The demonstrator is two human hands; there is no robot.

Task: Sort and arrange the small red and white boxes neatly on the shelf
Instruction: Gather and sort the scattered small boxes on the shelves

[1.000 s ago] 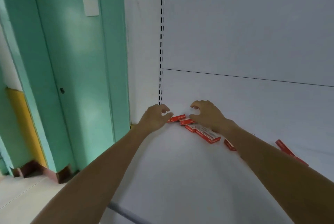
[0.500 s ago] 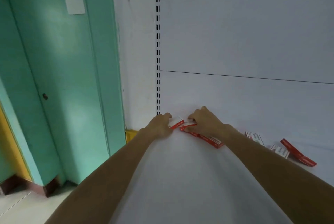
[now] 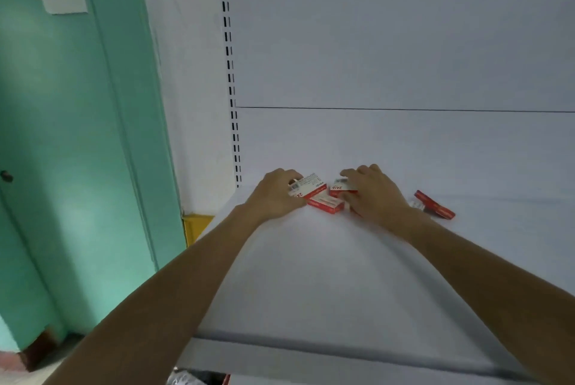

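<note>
Against left hand [image 3: 275,196], tilted box [image 3: 310,186]

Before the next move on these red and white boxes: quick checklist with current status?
1. Left hand grips left box: ok.
2. Right hand holds right box: ok.
3. Boxes lined up neatly: not ok, the flat box lies askew between the hands.
4. Stray box gathered in: not ok, it lies apart on the right.
5. More boxes under the right hand: cannot tell.
</note>
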